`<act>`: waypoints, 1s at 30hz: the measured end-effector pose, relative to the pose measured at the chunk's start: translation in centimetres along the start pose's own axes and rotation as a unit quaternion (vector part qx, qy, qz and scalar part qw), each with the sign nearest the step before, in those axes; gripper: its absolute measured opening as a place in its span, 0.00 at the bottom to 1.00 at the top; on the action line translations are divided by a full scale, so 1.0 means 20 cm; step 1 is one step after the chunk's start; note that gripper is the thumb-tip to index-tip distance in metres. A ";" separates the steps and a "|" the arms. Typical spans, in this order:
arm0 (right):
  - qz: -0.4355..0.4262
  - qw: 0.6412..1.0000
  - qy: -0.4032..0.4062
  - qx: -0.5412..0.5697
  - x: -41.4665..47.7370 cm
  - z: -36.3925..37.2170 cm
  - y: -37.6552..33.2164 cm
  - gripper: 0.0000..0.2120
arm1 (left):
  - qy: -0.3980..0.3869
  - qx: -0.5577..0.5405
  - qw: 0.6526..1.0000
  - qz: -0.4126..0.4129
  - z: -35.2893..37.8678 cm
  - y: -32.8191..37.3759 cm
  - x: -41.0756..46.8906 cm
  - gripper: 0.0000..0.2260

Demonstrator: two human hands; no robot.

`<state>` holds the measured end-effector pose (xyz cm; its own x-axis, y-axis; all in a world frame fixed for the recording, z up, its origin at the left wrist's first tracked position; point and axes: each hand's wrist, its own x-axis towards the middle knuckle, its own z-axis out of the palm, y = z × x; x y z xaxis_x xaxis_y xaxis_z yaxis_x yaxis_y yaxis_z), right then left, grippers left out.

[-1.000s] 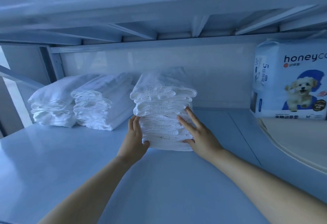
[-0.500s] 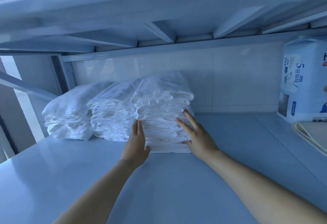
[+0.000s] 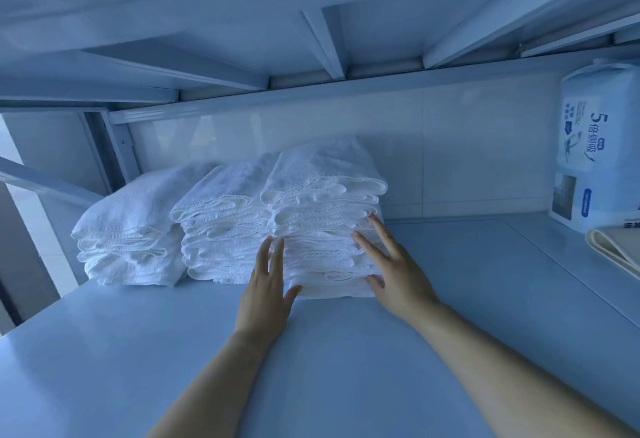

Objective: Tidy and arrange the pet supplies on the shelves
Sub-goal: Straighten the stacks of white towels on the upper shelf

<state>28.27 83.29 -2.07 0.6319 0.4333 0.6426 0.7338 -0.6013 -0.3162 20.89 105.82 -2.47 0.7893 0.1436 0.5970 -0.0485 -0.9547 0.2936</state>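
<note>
Three stacks of folded white pads sit side by side on the white shelf (image 3: 138,351). The right stack (image 3: 325,216) is the tallest and stands against the middle stack (image 3: 218,226); the left stack (image 3: 128,230) lies beside that. My left hand (image 3: 265,295) presses flat on the front left of the right stack, fingers spread, thumb at its base. On the front right of the same stack rests my right hand (image 3: 394,271), fingers splayed. Neither hand grips anything.
A white pack of pet pads (image 3: 595,147) stands at the right end of the shelf, with a beige flat item (image 3: 620,247) in front of it. The upper shelf's underside hangs low overhead. A tiled wall closes the back; a metal upright stands at the left.
The right stack has slid left and back until it sits against the middle stack. Both hands stayed on its front. The view has shifted left, so the pack is now at the right edge.
</note>
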 end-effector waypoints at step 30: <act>-0.036 0.989 0.031 -0.142 -0.02 -0.04 -0.09 0.34 | -0.017 0.075 0.996 0.051 -0.01 0.04 0.02 0.20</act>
<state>26.53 83.67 -1.28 0.5583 0.4453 0.7000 0.6709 -0.7387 -0.0652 21.00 105.16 -1.76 0.8050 0.0371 0.5921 -0.0397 -0.9924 0.1162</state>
